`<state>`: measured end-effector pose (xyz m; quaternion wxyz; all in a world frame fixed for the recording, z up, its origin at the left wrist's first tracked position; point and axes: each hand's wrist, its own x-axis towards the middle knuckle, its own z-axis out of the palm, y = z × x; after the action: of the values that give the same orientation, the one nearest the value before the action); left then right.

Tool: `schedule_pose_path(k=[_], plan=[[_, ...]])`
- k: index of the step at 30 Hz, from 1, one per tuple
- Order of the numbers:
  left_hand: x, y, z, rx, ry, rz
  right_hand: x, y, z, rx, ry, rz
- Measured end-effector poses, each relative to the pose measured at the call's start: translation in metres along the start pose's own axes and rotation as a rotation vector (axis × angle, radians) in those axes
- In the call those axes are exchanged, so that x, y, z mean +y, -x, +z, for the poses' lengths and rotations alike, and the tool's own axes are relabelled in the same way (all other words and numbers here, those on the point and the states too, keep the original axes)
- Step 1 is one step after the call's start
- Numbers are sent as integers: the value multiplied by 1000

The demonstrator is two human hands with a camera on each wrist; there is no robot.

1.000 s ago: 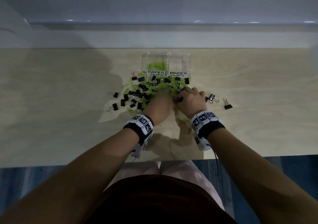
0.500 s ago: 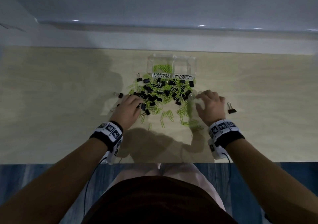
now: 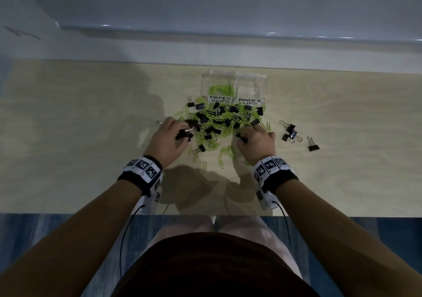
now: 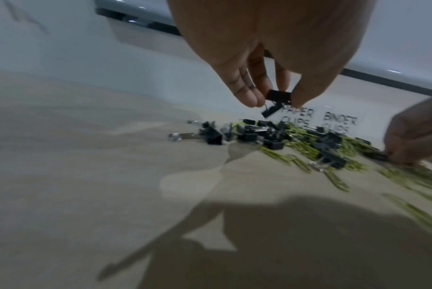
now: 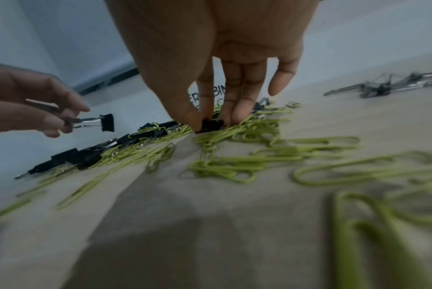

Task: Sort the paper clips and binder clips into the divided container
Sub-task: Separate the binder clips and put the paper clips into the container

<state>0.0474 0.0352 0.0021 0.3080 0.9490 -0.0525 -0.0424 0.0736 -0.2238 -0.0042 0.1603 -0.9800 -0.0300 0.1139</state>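
Observation:
A clear divided container point(image 3: 262, 84) stands at the back, labelled PAPER CLIPS on the left and BINDER CLIPS on the right. Green paper clips point(image 3: 220, 89) lie in its left compartment. A mixed pile of black binder clips point(image 3: 213, 129) and green paper clips point(image 3: 225, 154) is spread in front of it. My left hand point(image 4: 275, 99) hovers over the pile's left side and pinches a black binder clip point(image 4: 278, 95); another dangles below it. My right hand point(image 5: 210, 121) is down on the pile's right side, thumb and fingers pinching a black binder clip point(image 5: 211, 125).
Three loose binder clips point(image 3: 291, 133) lie to the right of the pile, and one more point(image 3: 313, 146) lies further right. The wooden table point(image 3: 91, 159) ends at a white wall behind the container. Its near edge is close to my body.
My hands went from the pile's middle to its sides. The left hand has risen with binder clips in its fingers. The right hand has come down onto a binder clip.

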Motion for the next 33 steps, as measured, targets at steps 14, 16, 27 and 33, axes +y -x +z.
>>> schedule_pose_path(k=[14,16,27,33], plan=[[-28,17,0,141,-4,-173,94,15,-36,263,-331,224],[-25,17,4,113,-106,-75,103,16,-35,263,-248,216],[21,7,37,-174,-33,-2,-2,-4,0,113,-72,14],[16,14,31,-182,-2,-18,-18,-15,8,52,-51,108]])
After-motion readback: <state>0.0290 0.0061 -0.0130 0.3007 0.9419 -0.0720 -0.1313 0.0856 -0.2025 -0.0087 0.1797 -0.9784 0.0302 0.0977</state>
